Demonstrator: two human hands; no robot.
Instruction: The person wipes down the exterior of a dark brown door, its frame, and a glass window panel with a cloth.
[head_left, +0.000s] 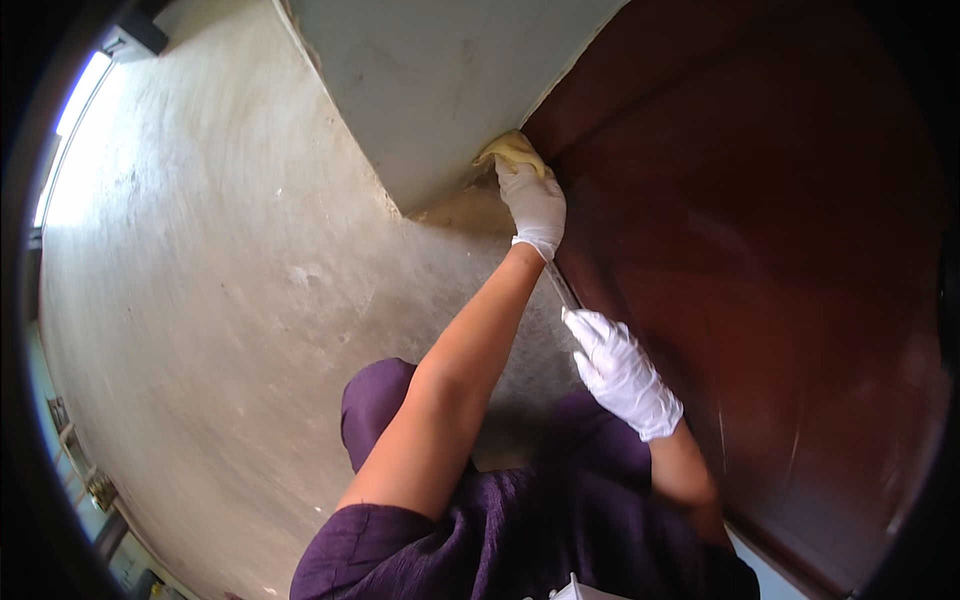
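My left hand (532, 206), in a white disposable glove, holds a yellow cloth (514, 150). The cloth lies against the foot of a pale grey wall (457, 82), at the corner where that wall meets a dark red-brown panel (750, 262). My right hand (622, 375), gloved too, is lower, next to the panel, and its fingertips touch a narrow strip or edge (562, 285) that runs along the panel's foot. Whether the fingers grip this strip or only rest on it cannot be told.
A grey-brown concrete floor (225, 315) spreads to the left. The wall's outer corner juts into it. A grey object (135, 37) stands at the top left beside a bright opening. Small blurred things lie at the lower left edge. My purple-clad knees are close below my arms.
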